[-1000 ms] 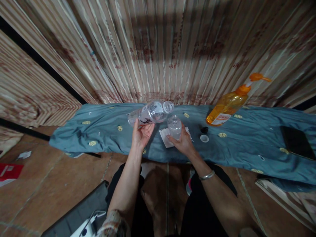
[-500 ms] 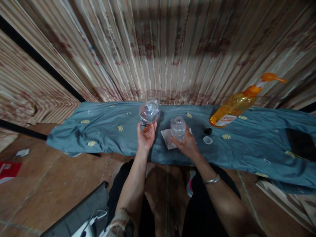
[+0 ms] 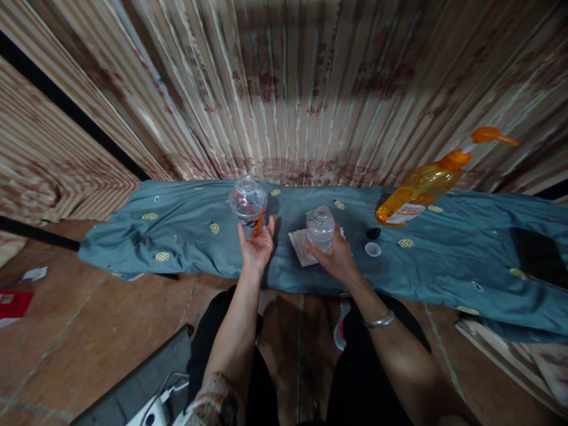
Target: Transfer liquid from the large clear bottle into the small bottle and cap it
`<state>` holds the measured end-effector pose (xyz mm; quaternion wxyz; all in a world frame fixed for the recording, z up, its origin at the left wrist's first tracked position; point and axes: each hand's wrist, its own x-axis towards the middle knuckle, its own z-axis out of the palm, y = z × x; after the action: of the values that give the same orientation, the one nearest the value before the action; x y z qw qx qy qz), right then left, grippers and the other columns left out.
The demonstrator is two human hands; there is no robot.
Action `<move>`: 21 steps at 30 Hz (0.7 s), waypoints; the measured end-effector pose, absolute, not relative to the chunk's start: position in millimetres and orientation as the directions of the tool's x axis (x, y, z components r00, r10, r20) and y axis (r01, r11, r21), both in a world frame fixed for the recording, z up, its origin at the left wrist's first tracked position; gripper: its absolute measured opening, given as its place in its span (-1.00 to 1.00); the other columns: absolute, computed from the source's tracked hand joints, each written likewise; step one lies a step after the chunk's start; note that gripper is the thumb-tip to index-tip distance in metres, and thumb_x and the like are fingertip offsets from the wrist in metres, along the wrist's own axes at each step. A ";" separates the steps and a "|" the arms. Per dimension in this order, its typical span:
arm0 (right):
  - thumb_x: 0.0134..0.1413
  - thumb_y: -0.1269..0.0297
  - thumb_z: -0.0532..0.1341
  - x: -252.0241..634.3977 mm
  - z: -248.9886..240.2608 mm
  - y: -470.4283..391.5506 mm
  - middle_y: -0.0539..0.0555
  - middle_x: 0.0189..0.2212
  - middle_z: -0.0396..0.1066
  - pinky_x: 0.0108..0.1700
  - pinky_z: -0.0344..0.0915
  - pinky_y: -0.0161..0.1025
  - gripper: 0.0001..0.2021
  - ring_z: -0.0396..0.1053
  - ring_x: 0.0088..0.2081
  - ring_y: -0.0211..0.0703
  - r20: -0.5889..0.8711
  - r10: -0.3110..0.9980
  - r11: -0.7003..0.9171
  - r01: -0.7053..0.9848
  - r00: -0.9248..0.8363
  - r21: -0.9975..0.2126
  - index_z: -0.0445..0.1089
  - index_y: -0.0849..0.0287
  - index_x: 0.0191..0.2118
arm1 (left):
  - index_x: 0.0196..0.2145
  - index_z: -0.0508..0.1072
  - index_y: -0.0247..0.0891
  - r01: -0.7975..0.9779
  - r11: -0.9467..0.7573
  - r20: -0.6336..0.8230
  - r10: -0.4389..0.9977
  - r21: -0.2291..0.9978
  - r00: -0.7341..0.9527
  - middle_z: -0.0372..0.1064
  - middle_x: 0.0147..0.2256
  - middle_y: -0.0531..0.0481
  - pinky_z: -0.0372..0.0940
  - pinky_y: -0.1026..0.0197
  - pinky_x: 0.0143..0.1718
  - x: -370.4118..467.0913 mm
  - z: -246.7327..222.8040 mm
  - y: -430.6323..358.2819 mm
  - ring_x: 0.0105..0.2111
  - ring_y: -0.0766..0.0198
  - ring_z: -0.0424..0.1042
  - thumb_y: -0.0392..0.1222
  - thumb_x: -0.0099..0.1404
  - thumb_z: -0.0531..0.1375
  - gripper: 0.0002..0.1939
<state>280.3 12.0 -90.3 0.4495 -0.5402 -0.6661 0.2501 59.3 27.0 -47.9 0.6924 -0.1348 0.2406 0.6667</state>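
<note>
A clear plastic cup with a domed lid (image 3: 248, 201) and orange and dark print stands upright on the blue cloth. My left hand (image 3: 258, 245) is just in front of it, palm up, fingers spread and apart, not wrapped round it; whether a fingertip still touches the cup I cannot tell. My right hand (image 3: 335, 254) is closed round a small clear bottle (image 3: 320, 228), which has no cap on its neck. Beneath that bottle lies a pale paper packet (image 3: 299, 247). To the right of this hand are a small white cap (image 3: 373, 249) and a small black piece (image 3: 373, 233).
A pump bottle of orange liquid (image 3: 412, 195) stands at the right on the cloth-covered table (image 3: 190, 236). A dark flat object (image 3: 539, 257) lies at the far right end. Behind hangs a striped curtain (image 3: 284, 89). A white power strip (image 3: 153, 408) is at lower left.
The lidded cup has moved left and is set more upright on the cloth. My left hand's fingers have opened away from it. My right hand keeps its hold on the small bottle.
</note>
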 end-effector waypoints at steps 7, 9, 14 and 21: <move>0.14 -0.14 0.41 279.6 -92.0 12.6 0.37 0.16 0.64 0.15 0.59 0.26 -0.15 0.65 0.13 0.35 0.368 0.930 0.320 0.518 -0.010 -0.793 0.27 0.21 0.41 | 0.53 0.23 -0.24 -0.984 0.102 -0.508 0.861 0.148 0.013 0.55 0.19 -0.41 0.56 0.37 -0.44 53.0 -51.8 25.2 -0.13 0.17 0.71 0.35 0.60 -0.01 -0.20; 0.14 -0.13 0.40 279.4 -91.2 12.6 0.37 0.16 0.64 0.15 0.59 0.24 -0.16 0.65 0.12 0.34 0.366 0.930 0.321 0.517 -0.015 -0.794 0.26 0.22 0.41 | 0.52 0.23 -0.29 -0.981 0.111 -0.506 0.862 0.161 0.015 0.56 0.17 -0.43 0.56 0.38 -0.44 52.4 -52.0 25.1 -0.18 0.20 0.71 0.34 0.61 -0.02 -0.19; 0.15 -0.13 0.41 279.9 -89.6 12.2 0.35 0.14 0.65 0.12 0.61 0.22 -0.18 0.67 0.09 0.32 0.351 0.936 0.313 0.514 -0.024 -0.799 0.28 0.19 0.40 | 0.48 0.26 -0.36 -0.964 0.132 -0.493 0.870 0.230 0.001 0.59 0.07 -0.38 0.54 0.42 -0.41 53.3 -52.3 24.4 -0.22 0.26 0.71 0.38 0.62 -0.13 -0.16; 0.13 -0.08 0.41 280.7 -91.2 13.8 0.36 0.20 0.61 0.21 0.57 0.25 -0.17 0.63 0.16 0.33 0.362 0.932 0.327 0.485 -0.022 -0.811 0.25 0.18 0.41 | 0.25 0.46 -0.41 -0.838 0.236 -0.464 0.886 0.492 -0.023 0.66 -0.08 -0.35 0.62 0.22 -0.24 66.0 -67.7 19.4 -0.21 0.11 0.71 0.22 0.53 0.19 -0.36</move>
<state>280.7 13.8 -91.2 0.4599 -0.5268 -0.6722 0.2432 66.0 19.4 -67.7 0.6982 0.0329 0.3612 0.6172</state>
